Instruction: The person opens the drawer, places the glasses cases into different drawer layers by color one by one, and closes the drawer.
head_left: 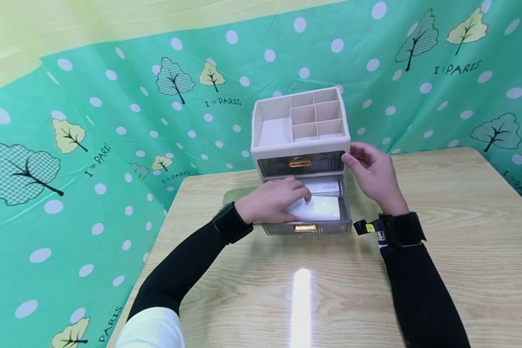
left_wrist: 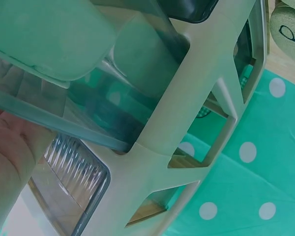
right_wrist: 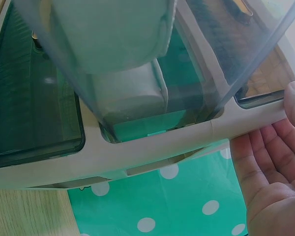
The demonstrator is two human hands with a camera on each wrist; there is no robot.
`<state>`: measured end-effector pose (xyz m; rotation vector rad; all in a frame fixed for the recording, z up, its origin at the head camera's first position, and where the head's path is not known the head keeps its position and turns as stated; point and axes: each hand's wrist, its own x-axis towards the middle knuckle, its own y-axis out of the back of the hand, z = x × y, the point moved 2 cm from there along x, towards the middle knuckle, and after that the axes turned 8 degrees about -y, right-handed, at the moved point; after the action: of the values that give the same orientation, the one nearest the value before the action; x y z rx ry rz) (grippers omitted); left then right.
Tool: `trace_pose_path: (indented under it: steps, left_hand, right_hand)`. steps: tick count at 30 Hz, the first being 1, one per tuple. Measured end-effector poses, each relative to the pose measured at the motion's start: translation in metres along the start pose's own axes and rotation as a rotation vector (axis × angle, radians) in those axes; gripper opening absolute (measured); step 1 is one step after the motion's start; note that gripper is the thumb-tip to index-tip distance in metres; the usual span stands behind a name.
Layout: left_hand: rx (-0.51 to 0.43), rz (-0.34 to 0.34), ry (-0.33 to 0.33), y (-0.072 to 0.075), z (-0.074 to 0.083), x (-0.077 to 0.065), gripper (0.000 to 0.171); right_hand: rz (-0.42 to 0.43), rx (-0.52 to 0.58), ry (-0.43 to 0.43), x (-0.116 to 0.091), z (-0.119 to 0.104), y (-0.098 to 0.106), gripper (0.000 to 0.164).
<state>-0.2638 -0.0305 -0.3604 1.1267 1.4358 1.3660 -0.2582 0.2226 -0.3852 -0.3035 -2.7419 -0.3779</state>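
Note:
A white desktop drawer organizer [head_left: 301, 146] stands on the table, its lower clear drawer [head_left: 271, 229] pulled out toward me. Inside the drawer lie a white packet [head_left: 319, 209] in front and a white box [head_left: 322, 186] with grey lettering behind it. My left hand [head_left: 275, 199] reaches into the drawer and pinches the front packet near its left end, with its thumb close to the drawer front. My right hand [head_left: 372, 171] grips the organizer's right side, thumb on the front edge; in the right wrist view its fingers [right_wrist: 258, 152] curl behind the frame.
The upper dark drawer [head_left: 302, 164] is closed, and the top tray [head_left: 275, 131] has several compartments. A pale green item with a glasses drawing [left_wrist: 292, 34] lies left of the organizer. A green dotted curtain [head_left: 226, 130] hangs behind the wooden table [head_left: 243, 299].

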Motion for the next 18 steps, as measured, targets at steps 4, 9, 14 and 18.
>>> trace_pose_path:
  steps: [4, 9, 14, 18]
  left_hand:
    - [-0.009, -0.009, 0.006, -0.0012, -0.0001, -0.0004, 0.046]
    - [-0.029, -0.022, 0.011, -0.0038, -0.0011, -0.0003, 0.044]
    - [-0.021, -0.04, 0.008, -0.0073, -0.0018, 0.0006, 0.045]
    - [-0.008, -0.036, 0.0, -0.0084, -0.0016, 0.001, 0.044]
  right_hand:
    - [0.0, -0.006, -0.001, 0.0007, 0.0012, -0.0009, 0.038]
    - [0.006, -0.022, 0.002, 0.0006, 0.0018, -0.0014, 0.038]
    - [0.007, -0.026, 0.003, 0.0005, 0.0023, -0.0012, 0.039]
    - [0.008, -0.029, 0.0, 0.0001, 0.0017, -0.0005, 0.039]
